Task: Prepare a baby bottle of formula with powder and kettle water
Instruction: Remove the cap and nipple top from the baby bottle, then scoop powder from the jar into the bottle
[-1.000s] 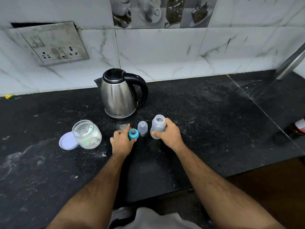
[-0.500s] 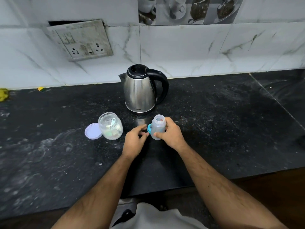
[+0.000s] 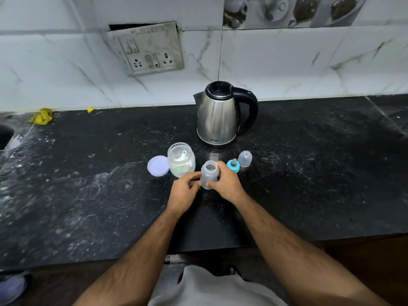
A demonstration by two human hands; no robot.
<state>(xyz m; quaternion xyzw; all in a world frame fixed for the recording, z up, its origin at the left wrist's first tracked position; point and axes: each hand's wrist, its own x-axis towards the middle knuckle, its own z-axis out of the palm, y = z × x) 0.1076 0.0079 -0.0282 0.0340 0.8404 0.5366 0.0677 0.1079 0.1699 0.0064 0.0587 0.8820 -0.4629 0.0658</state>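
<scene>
On the tabletop [image 3: 309, 173] the kettle [image 3: 218, 115] stands at the back near the wall. Before it, from left to right: a jar lid [image 3: 157, 166] touching the open jar [image 3: 181, 159], the baby bottle [image 3: 209, 175] between both hands, the nipple ring [image 3: 233, 165], then the bottle cap [image 3: 245, 159]. A socket plate [image 3: 150, 49] sits on the wall behind.

Grimy wall socket plate [image 3: 147, 48], yellow scrap [image 3: 42, 116], black countertop [image 3: 309, 173]

A black worktop [image 3: 309, 173] carries a kettle [image 3: 217, 117], jar [image 3: 181, 160], lid [image 3: 157, 166], bottle [image 3: 209, 175], teat ring [image 3: 233, 165] and cap [image 3: 245, 159] mid-counter.
</scene>
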